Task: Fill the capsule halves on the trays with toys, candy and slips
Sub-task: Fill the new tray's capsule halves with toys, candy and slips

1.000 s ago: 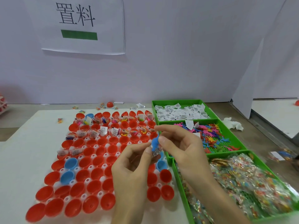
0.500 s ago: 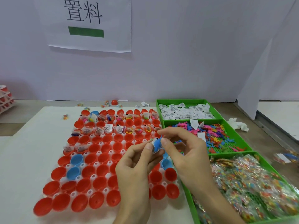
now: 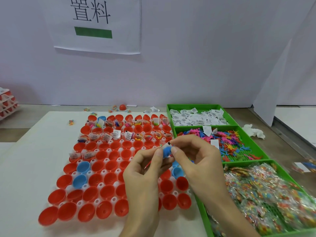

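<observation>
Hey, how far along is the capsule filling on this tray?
Done: the two far rows of halves mostly hold toys, candy and slips; two more on the left hold slips. In hand: the left hand and right hand pinch a blue piece with a slip. Left: the nearer red and blue halves look empty.

A pale lilac-white wall panel point(image 3: 205, 65) stands at the back, evenly lit, with soft shadow along its foot. A white paper sign point(image 3: 97, 43) with two black characters and a green bar hangs on it, its lower edge lifting away. A second white panel point(image 3: 277, 79) juts forward at the right. Below, a matte white tabletop point(image 3: 25, 168) lies in front of a brown wood-grain surface point(image 3: 37, 110).
</observation>
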{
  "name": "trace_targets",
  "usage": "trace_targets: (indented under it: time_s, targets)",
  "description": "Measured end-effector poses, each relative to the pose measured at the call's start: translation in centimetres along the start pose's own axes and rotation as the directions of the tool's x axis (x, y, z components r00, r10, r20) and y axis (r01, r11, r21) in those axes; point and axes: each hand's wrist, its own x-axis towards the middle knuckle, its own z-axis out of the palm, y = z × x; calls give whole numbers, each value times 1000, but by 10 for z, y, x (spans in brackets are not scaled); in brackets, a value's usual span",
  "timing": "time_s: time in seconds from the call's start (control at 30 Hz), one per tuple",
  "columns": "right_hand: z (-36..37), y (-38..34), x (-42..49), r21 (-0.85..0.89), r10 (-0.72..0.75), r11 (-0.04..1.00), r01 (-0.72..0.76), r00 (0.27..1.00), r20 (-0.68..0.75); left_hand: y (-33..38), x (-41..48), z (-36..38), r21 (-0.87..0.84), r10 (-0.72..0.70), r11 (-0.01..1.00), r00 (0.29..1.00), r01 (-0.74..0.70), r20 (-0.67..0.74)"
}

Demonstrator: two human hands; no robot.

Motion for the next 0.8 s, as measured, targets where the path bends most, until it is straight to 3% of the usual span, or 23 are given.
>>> trace_targets:
  time_s: [0.27, 0.43, 0.57, 0.67, 0.8]
  targets:
    - [-13, -2, 9, -43, 14, 999, -11, 997, 79, 2, 2, 0, 90, 3, 996, 993, -14, 118]
    - [-15, -4, 9, -76, 7, 997, 0, 996, 85, 2, 3, -2, 146, 75, 985, 991, -91, 106]
    - [-17, -7, 10, -21, 83, 997, -81, 978, 189, 2, 4, -2, 174, 134, 974, 987, -147, 86]
    - [-21, -9, 12, -109, 140, 987, -116, 958, 250, 3, 4, -2, 200, 164, 963, 981, -183, 106]
    - [-25, -11, 15, -63, 128, 991, -116, 964, 234, 4, 4, -3, 236, 200, 944, 969, -231, 148]
